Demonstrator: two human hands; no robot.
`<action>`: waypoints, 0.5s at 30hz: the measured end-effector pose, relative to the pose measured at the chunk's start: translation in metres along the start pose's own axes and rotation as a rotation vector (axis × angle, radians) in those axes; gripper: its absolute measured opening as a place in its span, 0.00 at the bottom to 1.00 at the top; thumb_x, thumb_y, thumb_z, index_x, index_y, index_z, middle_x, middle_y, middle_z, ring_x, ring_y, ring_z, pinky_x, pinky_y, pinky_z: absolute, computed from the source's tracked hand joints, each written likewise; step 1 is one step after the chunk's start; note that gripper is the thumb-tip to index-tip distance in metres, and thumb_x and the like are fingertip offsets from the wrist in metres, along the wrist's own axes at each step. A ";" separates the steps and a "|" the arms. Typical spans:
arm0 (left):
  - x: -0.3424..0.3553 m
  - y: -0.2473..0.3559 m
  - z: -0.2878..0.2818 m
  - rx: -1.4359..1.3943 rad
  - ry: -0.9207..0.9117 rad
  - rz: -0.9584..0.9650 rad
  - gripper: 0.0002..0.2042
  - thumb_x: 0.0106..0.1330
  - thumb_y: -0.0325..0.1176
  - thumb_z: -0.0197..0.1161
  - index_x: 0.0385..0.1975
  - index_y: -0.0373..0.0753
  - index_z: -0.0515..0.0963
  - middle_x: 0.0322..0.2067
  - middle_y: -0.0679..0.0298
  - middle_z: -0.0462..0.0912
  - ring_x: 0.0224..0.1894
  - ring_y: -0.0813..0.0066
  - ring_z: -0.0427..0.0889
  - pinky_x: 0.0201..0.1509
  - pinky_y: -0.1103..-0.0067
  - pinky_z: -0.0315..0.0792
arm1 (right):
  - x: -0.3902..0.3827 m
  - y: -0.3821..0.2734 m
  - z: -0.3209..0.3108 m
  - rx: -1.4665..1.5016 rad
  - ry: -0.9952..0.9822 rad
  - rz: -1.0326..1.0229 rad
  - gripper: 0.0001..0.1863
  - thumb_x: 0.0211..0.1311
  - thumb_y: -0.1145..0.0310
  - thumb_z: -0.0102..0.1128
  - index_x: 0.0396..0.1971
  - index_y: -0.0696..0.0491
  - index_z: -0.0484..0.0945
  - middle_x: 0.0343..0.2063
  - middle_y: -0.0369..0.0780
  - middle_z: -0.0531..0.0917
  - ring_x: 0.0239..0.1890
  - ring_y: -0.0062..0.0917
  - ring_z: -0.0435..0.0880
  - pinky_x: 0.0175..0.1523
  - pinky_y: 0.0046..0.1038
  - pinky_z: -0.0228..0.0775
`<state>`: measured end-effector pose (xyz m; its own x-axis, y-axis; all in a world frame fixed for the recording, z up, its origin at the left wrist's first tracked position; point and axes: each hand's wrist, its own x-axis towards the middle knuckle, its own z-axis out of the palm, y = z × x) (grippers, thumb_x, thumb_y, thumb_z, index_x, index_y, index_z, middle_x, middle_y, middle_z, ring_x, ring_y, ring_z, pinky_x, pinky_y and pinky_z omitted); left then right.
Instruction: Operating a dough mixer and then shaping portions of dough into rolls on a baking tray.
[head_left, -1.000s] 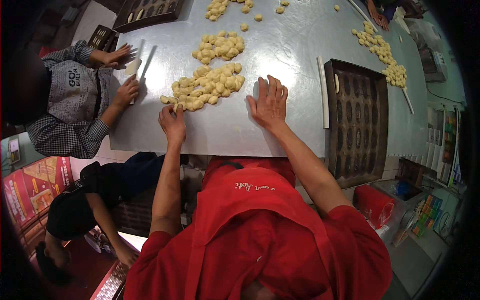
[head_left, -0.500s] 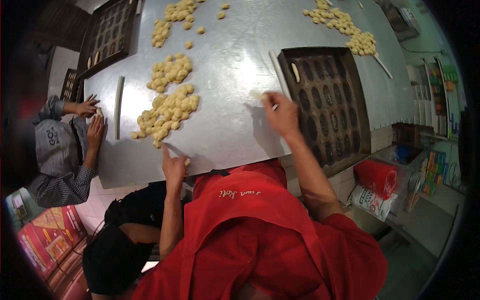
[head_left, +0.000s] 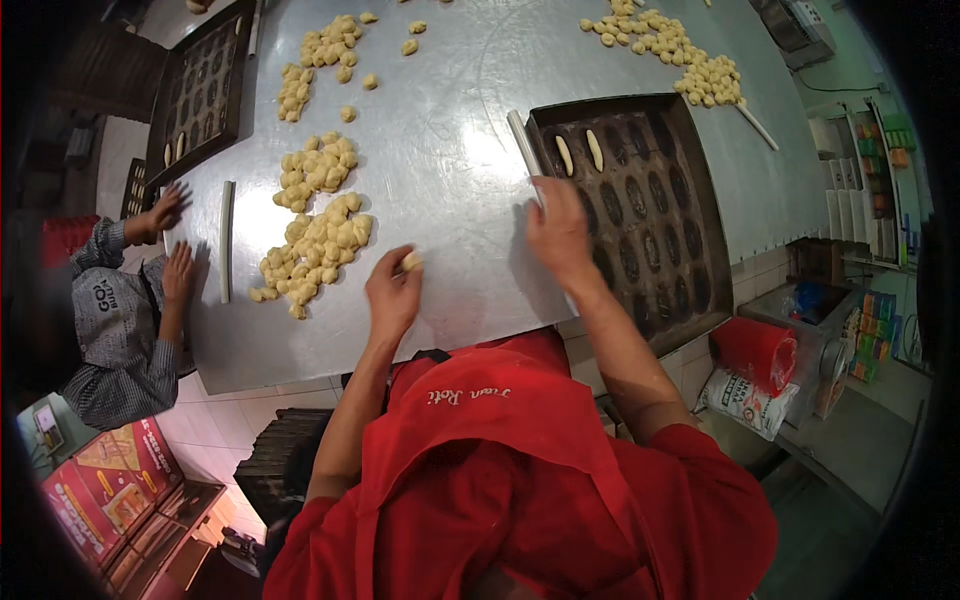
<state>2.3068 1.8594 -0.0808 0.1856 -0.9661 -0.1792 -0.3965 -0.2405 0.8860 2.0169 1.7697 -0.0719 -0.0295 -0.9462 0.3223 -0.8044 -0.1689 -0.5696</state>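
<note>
My left hand [head_left: 393, 290] is closed over the metal table, pinching a small pale dough ball [head_left: 411, 261] between thumb and fingers. To its left lies a loose heap of dough balls [head_left: 318, 245]. My right hand [head_left: 560, 232] is at the near part of a pale rolling pin [head_left: 523, 142] beside the tray, its fingers curled round it and slightly blurred; the palm hides part of the pin. Right of that hand, the dark baking tray [head_left: 718, 215] has rows of oval hollows. Two dough strips, one [head_left: 564, 155] and another [head_left: 595, 150], lie in its far left hollows.
More dough balls [head_left: 318, 170] lie farther up the table, with another heap [head_left: 708, 78] at the far right beside a pin [head_left: 760, 128]. At left, a co-worker's hands [head_left: 178, 268] are near another pin [head_left: 226, 240] and a second tray [head_left: 240, 110].
A second dough strip is now in the tray. My right hand has moved from over the table to the rolling pin. My left hand has left the heap's near edge, moving right with a dough ball.
</note>
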 end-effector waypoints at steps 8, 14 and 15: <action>-0.003 0.009 0.023 0.653 -0.162 0.532 0.21 0.68 0.35 0.69 0.60 0.38 0.82 0.65 0.52 0.79 0.63 0.50 0.78 0.65 0.61 0.74 | -0.034 -0.014 0.049 -0.002 -0.126 0.069 0.26 0.63 0.77 0.67 0.61 0.63 0.74 0.50 0.54 0.80 0.51 0.51 0.79 0.58 0.48 0.72; 0.011 0.025 0.002 0.696 -0.125 0.554 0.34 0.74 0.44 0.61 0.78 0.42 0.64 0.81 0.48 0.52 0.82 0.41 0.49 0.83 0.52 0.47 | -0.060 -0.035 0.049 0.188 -0.255 -0.461 0.23 0.59 0.76 0.69 0.56 0.58 0.80 0.52 0.48 0.82 0.52 0.45 0.81 0.55 0.45 0.75; 0.035 0.010 0.008 0.707 -0.070 0.541 0.36 0.75 0.44 0.59 0.80 0.42 0.58 0.82 0.47 0.50 0.83 0.43 0.47 0.84 0.52 0.44 | -0.050 -0.041 0.057 0.274 -0.245 -0.522 0.24 0.58 0.75 0.70 0.56 0.58 0.80 0.52 0.48 0.82 0.52 0.45 0.81 0.55 0.45 0.75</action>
<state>2.3023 1.8227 -0.0815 -0.2338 -0.9620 0.1413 -0.8800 0.2712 0.3899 2.0848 1.8082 -0.1080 0.4875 -0.7507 0.4458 -0.4946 -0.6582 -0.5676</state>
